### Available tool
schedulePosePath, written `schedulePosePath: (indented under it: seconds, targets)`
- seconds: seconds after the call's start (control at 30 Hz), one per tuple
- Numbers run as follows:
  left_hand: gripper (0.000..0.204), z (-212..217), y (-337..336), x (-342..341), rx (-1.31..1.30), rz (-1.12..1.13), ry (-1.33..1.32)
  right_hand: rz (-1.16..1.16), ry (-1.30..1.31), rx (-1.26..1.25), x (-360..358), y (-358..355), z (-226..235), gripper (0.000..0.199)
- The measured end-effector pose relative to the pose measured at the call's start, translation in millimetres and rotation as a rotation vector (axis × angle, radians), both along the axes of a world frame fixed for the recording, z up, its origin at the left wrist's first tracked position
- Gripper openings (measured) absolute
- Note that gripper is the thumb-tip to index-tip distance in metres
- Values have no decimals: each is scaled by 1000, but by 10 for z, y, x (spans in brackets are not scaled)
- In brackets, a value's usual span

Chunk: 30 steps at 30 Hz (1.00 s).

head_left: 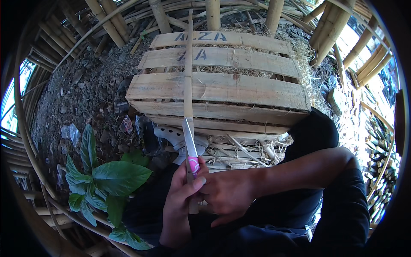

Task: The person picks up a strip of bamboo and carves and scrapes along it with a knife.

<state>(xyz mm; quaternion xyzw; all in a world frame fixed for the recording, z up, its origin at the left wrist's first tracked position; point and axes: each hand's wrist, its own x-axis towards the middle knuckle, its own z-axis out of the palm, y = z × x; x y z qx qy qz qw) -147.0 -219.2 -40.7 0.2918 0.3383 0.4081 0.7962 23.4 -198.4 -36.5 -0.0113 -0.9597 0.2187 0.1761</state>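
A long, pale bamboo strip (188, 77) stretches away from me across a slatted wooden crate (257, 88). Along its near part lies a knife (189, 137), blade pointing away, with a pink and white handle. My left hand (177, 201) is closed around the handle and the strip together, its thumb over the handle's near end. Against it, from the right, my right hand (229, 192) is curled closed beside the strip's near end. Its fingertips are partly hidden at the left thumb, so what they grip cannot be told.
Straw pokes from the crate, which bears dark printed marks. A light, holed shoe (173, 135) shows beside the crate's near edge. Broad green leaves (120, 177) stand at lower left. Bamboo posts (212, 15) ring the far side; a stack of cut bamboo (381, 171) lies at right.
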Motion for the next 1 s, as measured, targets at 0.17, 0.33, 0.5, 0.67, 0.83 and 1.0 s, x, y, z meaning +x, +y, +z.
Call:
schedulePosePath:
  seconds: [0.17,0.33,0.5,0.67,0.83,1.0]
  targets:
    - [75,-13,-9,26,32,24,188,0,-21,13,3,1,1,52]
    - [80,-80,20,-43,-28,20,-35,14,-66,58,2,13,40,52]
    - [77,-21,22,-25,-7,6,31,6,-37,27,-4,7,7,53]
    - [69,-19,23,-8,24,-14,54,26,-50,-13,4,9,24,43]
    - [55,-45,13,23,57,-14,44,17,-183,-59,-7,-40,12,45]
    - [43,-87,32,14,52,-40,-6,13,-298,-126,2,-57,38,48]
